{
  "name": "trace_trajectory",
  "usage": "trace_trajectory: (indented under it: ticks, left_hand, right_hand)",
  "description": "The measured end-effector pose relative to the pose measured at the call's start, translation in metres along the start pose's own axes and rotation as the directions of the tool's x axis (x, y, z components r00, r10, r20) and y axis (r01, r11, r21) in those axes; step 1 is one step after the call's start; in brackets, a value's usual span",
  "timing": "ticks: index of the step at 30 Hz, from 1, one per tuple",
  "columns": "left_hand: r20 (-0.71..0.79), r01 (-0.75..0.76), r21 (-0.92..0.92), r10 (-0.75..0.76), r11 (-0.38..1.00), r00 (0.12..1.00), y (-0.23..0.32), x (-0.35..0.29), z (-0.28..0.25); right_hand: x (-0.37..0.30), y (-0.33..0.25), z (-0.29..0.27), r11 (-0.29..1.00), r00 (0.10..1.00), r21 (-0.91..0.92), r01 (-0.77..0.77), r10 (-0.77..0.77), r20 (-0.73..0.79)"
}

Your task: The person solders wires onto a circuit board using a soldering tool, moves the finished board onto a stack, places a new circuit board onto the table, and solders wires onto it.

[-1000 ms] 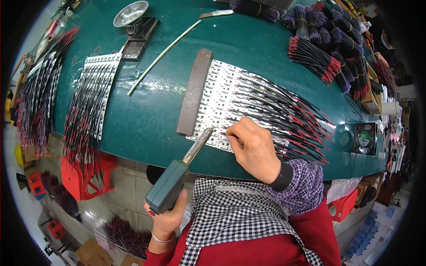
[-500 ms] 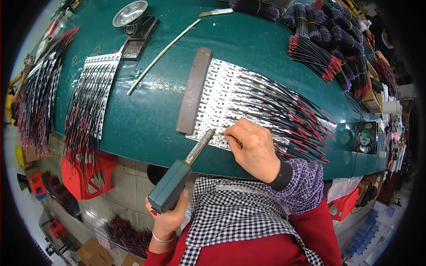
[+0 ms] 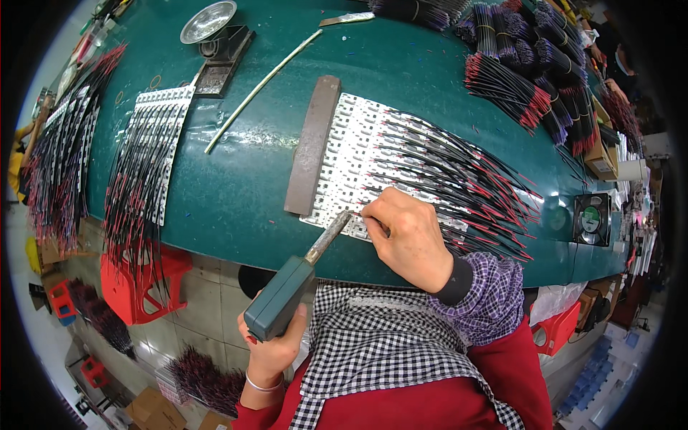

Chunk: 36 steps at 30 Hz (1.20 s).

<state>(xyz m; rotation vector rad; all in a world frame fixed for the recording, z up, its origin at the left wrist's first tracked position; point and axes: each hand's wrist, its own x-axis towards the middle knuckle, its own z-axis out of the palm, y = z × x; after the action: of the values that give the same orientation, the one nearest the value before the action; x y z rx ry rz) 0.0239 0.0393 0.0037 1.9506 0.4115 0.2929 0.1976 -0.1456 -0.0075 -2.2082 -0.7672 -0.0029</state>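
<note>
The person's left hand point(image 3: 276, 344) is wrapped tight around the chunky teal plastic handle of a soldering iron point(image 3: 297, 290), whose dull, scorched metal shaft slants up to meet the near edge of a white panel of small circuit strips point(image 3: 344, 154). The panel lies flat on the dark green, faintly speckled worktop point(image 3: 236, 186). The right hand point(image 3: 410, 236) rests on the same near edge, fingers curled in and pinched together just beside the iron's tip; whatever fine thing they pinch is too small to make out. Thin black wires with red ends point(image 3: 459, 179) fan off the panel to the right in a bristly sheaf. A flat, rusty-brown metal bar point(image 3: 312, 147) lies along the panel's left side. Farther left sits a second white strip panel point(image 3: 154, 140) with wires trailing over the worktop's edge, and a shallow shiny metal dish point(image 3: 208, 21) stands at the far side.
</note>
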Motion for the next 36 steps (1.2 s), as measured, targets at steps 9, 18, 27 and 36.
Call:
trace_trajectory:
  ticks: [9,18,27,36]
  left_hand:
    - [0.001,0.050,0.049,-0.050,0.998,0.999,-0.010,-0.018,-0.008]
    - [-0.054,0.020,-0.009,-0.020,1.000,0.998,-0.003,-0.009,0.000]
    - [-0.002,0.048,0.034,-0.048,0.998,0.999,-0.010,-0.019,-0.009]
    - [0.040,0.035,0.123,-0.041,0.992,0.998,-0.012,-0.016,-0.003]
  right_hand:
    - [0.002,-0.001,-0.003,0.999,0.999,0.018,-0.041,0.040,0.026]
    - [0.004,0.001,-0.004,0.994,0.994,0.064,-0.083,0.079,0.071]
    - [0.003,0.001,-0.004,0.997,0.996,0.038,-0.066,0.064,0.067]
    - [0.002,-0.002,-0.003,0.999,0.998,0.016,-0.042,0.041,0.042]
